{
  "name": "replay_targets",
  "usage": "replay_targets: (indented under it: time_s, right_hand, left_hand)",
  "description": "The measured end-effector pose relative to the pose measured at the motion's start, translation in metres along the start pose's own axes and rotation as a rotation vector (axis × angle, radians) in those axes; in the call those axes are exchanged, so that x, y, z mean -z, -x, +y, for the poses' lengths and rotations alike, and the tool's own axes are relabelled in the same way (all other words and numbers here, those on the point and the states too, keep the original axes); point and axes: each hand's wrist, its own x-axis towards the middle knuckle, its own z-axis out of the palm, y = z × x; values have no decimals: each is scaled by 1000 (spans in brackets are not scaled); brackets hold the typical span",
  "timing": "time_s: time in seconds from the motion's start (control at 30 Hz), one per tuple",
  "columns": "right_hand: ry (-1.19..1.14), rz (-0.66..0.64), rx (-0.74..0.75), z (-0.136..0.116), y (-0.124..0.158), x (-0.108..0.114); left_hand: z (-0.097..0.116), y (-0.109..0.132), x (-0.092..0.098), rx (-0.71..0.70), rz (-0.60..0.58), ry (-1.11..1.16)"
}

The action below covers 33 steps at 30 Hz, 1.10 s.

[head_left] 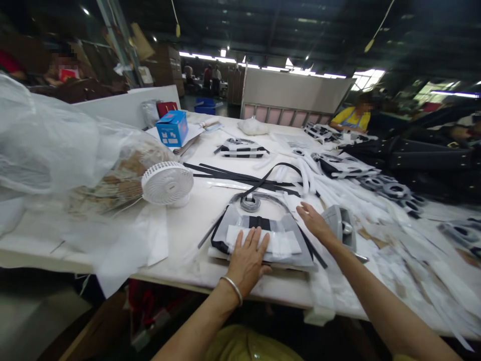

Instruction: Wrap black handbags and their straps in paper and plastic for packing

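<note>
In front of me at the table edge lies a bag (221,228) wrapped in grey-white packing sheet, with black parts showing at its side. A black band (259,222) crosses its middle, and a wrapped grey ring (250,203) sits above. My left hand (248,256) rests flat on the white strip (283,243) across the bag, fingers stretched out. To the right, my right hand (312,220) is held by the bag's upper right corner, its fingers extended and nothing seen in them. Whether it touches the wrapping I cannot tell. Beside it stands a grey tape-dispenser-like device (340,225).
A white fan (167,183) and a large clear plastic bag (124,170) are on the left. Black straps (240,175) lie beyond the bag. A blue box (173,129) stands farther back. White strips (376,235) spread rightward; a person in yellow (351,118) is behind.
</note>
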Motion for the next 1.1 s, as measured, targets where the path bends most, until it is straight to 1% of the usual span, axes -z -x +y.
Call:
replay_targets:
  time_s: [0.03, 0.1, 0.13, 0.17, 0.2, 0.27, 0.37, 0.47, 0.53, 0.57, 0.6, 0.63, 0.7, 0.73, 0.77, 0.8, 0.83, 0.87, 0.9, 0.93, 0.97, 1.0, 1.03, 1.1]
  right_hand:
    - [80, 29, 108, -6, 10, 3]
    - [274, 33, 387, -16, 34, 2]
    - [369, 9, 513, -18, 46, -2]
    - [451, -32, 603, -17, 59, -7]
    - [526, -79, 661, -15, 70, -14]
    - [643, -176, 678, -5, 87, -28]
    - [709, -264, 597, 11, 96, -43]
    - [687, -280, 557, 15, 93, -47]
    - [630, -289, 536, 8, 90, -43]
    - [583, -274, 526, 3, 90, -38]
    - [520, -229, 521, -3, 92, -33]
    - [444, -152, 519, -10, 97, -26]
    - [253, 62, 493, -21, 115, -12]
    - [139, 144, 445, -25, 127, -6]
    - [11, 175, 358, -28, 141, -3]
    - [-132, 148, 233, -29, 155, -2]
    - [-289, 63, 77, -28, 168, -5]
    - [-456, -54, -93, -27, 179, -10]
    - [-622, -172, -261, -26, 187, -17]
    - [-777, -263, -411, -25, 192, -26]
    - [-914, -322, -536, -25, 193, -36]
    - [-1031, -346, -634, -25, 191, -46]
    - [-1124, -341, -707, -26, 187, -55]
    - [-1244, -291, -802, -30, 177, -70]
  left_hand:
    - [-1, -1, 6, -14, 7, 3]
    - [-5, 0, 18, -34, 49, -16]
    - [-9, 2, 24, -32, 77, -37]
    - [-15, 4, 28, -16, 99, -63]
    - [-22, 7, 30, 11, 108, -88]
    - [-37, 15, 29, 83, 87, -126]
    - [-54, 26, 15, 153, 22, -133]
    - [-59, 29, 7, 162, -18, -108]
    - [-60, 26, 11, 163, -59, -73]
    - [-61, 26, 15, 162, -81, -44]
    - [-63, 26, 20, 164, -95, -10]
    - [-67, 28, 25, 172, -92, 24]
    - [-78, 36, 34, 214, -28, 94]
    - [-85, 42, 38, 245, 28, 129]
    - [-93, 49, 42, 284, 91, 165]
    - [-102, 55, 44, 328, 148, 205]
    - [-110, 59, 47, 381, 185, 257]
    - [-118, 61, 48, 449, 190, 337]
    - [-126, 61, 50, 524, 165, 437]
    - [-133, 58, 51, 595, 116, 544]
    - [-140, 53, 51, 654, 53, 653]
    - [-145, 46, 51, 691, -7, 744]
    - [-150, 39, 50, 712, -54, 818]
    - [-155, 25, 45, 719, -113, 919]
